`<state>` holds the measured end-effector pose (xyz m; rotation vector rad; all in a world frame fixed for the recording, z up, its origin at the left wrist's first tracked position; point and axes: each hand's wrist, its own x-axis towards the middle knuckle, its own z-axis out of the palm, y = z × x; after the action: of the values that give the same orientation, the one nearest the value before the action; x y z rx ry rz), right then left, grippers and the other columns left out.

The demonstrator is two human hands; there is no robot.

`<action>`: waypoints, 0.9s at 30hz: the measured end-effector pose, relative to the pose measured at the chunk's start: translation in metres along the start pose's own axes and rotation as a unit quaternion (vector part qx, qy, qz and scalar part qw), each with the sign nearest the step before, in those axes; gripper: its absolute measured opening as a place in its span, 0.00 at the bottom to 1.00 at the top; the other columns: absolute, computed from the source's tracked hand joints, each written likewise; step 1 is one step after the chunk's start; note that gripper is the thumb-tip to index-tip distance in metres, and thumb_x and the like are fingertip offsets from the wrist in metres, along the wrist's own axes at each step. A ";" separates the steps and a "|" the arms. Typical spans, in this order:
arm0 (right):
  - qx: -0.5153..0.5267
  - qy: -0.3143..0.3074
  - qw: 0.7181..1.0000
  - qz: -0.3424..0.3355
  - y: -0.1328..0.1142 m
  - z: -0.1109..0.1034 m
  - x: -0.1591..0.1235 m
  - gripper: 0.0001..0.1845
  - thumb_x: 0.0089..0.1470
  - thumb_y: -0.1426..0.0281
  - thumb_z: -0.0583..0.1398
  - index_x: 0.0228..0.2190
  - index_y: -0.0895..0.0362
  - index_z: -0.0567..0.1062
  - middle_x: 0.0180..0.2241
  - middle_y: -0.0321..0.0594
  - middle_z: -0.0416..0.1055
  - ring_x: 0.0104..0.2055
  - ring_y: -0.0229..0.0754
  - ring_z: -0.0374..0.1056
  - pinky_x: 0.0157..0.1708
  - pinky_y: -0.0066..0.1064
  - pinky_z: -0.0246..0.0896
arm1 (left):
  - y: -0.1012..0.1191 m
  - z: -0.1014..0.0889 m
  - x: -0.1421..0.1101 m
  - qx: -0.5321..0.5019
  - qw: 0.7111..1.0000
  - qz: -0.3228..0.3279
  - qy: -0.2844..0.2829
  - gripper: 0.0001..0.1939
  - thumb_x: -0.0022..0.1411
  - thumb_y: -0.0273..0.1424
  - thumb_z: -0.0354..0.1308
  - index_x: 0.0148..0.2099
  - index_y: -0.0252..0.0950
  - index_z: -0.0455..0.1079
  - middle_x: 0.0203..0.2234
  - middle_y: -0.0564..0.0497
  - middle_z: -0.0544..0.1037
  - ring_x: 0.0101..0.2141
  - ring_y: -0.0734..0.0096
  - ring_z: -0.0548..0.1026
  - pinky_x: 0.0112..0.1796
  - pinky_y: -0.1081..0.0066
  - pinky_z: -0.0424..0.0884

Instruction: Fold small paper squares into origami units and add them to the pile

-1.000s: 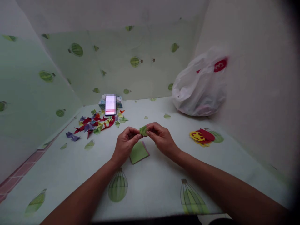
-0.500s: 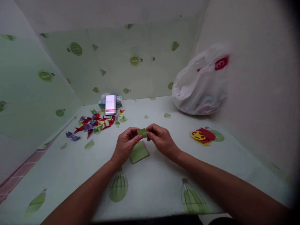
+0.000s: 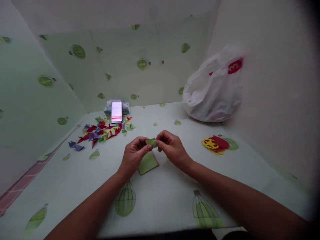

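A small folded green paper piece [image 3: 151,142] is pinched between both hands above the table. My left hand [image 3: 133,156] grips its left end with thumb and fingertips, and my right hand [image 3: 171,148] grips its right end. Directly beneath the hands lies a small stack of square paper sheets [image 3: 148,163], green on top with a pink edge showing. The paper's underside is hidden by my fingers.
A pile of folded coloured paper shapes [image 3: 100,131] lies at the back left, beside a small box [image 3: 117,110]. A white plastic bag [image 3: 212,91] leans in the right corner. Red and yellow paper pieces [image 3: 216,144] sit at the right. The table covering [image 3: 162,200] has a balloon print.
The green paper has been folded flatter and narrower between my fingertips. Both hands stay in nearly the same place.
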<state>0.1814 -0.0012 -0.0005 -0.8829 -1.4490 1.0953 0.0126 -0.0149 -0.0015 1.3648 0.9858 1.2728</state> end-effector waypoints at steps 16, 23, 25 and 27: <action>0.001 -0.018 1.000 -0.003 -0.002 0.000 -0.001 0.06 0.53 0.68 0.62 0.28 0.57 0.72 0.23 0.33 0.68 0.24 0.33 0.62 0.25 0.27 0.58 | 0.000 0.000 0.001 -0.008 1.000 0.003 -0.020 0.09 0.55 0.31 0.69 0.38 0.36 0.75 0.29 0.54 0.78 0.31 0.75 0.75 0.36 0.73 0.71; -0.026 -0.024 0.999 -0.010 -0.001 -0.001 -0.002 0.07 0.55 0.67 0.60 0.29 0.58 0.73 0.23 0.33 0.68 0.24 0.34 0.63 0.25 0.28 0.57 | 0.000 0.000 0.000 -0.017 1.000 -0.011 -0.022 0.09 0.56 0.33 0.68 0.37 0.35 0.74 0.28 0.53 0.77 0.30 0.75 0.74 0.35 0.73 0.71; -0.035 -0.029 0.999 -0.010 -0.002 -0.002 -0.002 0.08 0.56 0.66 0.60 0.29 0.58 0.73 0.23 0.33 0.68 0.24 0.34 0.63 0.26 0.28 0.57 | 0.001 0.001 0.000 -0.015 1.000 -0.012 -0.022 0.09 0.56 0.33 0.68 0.37 0.35 0.74 0.28 0.54 0.77 0.30 0.75 0.74 0.35 0.73 0.70; -0.043 -0.034 0.998 -0.009 -0.004 -0.002 -0.002 0.09 0.57 0.66 0.59 0.29 0.58 0.73 0.23 0.33 0.68 0.24 0.34 0.63 0.26 0.28 0.57 | 0.001 0.001 0.000 -0.010 1.000 -0.013 -0.019 0.09 0.56 0.33 0.68 0.37 0.35 0.73 0.27 0.54 0.76 0.30 0.75 0.73 0.35 0.72 0.70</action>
<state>0.1837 -0.0044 0.0030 -0.8983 -1.5668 1.0642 0.0132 -0.0151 -0.0003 1.3531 0.9598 1.2303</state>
